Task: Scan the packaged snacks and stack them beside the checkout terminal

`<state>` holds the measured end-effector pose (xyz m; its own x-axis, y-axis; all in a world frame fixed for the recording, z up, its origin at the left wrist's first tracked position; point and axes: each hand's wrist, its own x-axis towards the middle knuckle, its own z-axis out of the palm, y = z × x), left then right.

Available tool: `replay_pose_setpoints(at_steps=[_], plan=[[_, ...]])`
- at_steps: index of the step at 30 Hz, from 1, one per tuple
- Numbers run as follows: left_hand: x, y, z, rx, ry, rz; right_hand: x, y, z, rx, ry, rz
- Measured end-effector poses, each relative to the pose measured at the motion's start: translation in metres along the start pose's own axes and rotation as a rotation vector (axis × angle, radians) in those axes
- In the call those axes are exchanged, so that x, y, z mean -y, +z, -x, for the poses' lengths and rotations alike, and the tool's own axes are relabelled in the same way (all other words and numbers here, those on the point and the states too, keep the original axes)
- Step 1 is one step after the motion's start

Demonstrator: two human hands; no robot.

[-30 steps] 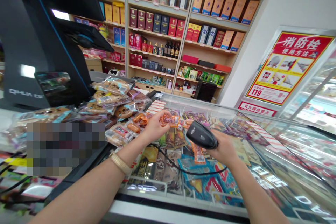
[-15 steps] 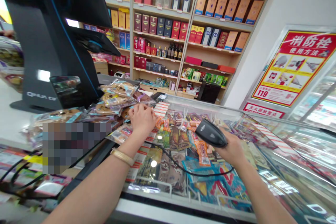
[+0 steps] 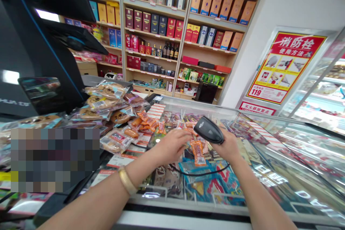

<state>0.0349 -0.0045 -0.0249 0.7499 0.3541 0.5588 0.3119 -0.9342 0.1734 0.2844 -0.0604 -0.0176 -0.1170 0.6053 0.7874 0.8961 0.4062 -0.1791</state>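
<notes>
My right hand [image 3: 229,147] grips a black barcode scanner [image 3: 208,130] above the glass counter top, its black cable [image 3: 199,173] looping below. Small orange snack packets [image 3: 198,152] hang from the same hand, under the scanner. My left hand [image 3: 171,145], with a gold bracelet on the wrist, has come up against the right one. Its fingers are pinched on the top of those orange packets. More orange packets [image 3: 147,120] lie on the glass to the left, beside a heap of clear-wrapped snack packs [image 3: 107,99].
A black checkout terminal [image 3: 40,61] stands at the left behind the snack heap. The glass-topped freezer [image 3: 269,158] stretches to the right, with packaged goods inside. Shelves of boxed goods [image 3: 167,25] fill the back wall. A red fire-hydrant sign [image 3: 285,68] leans at right.
My left hand laid an orange packet on the pile at the left, then swung back right to the packets under the scanner. My right hand stayed about where it was.
</notes>
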Motion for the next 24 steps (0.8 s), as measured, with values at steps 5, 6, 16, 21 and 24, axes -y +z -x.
replay_pose_setpoints(at_steps=[5,6,16,21,24], plan=[[-0.019,0.031,-0.007,0.172,0.140,0.015,0.000,0.000,-0.001,0.009,-0.014,-0.007],[-0.020,0.035,-0.007,0.195,0.147,0.010,0.000,0.000,-0.001,0.015,-0.016,-0.010],[-0.009,0.027,0.003,0.183,0.020,0.035,-0.003,0.001,0.000,0.039,0.002,-0.014],[-0.007,0.018,0.007,0.176,-0.018,0.074,-0.003,0.002,0.000,0.039,-0.024,-0.008],[-0.008,0.014,0.007,0.210,-0.026,0.087,-0.003,0.002,0.001,0.052,-0.017,-0.011]])
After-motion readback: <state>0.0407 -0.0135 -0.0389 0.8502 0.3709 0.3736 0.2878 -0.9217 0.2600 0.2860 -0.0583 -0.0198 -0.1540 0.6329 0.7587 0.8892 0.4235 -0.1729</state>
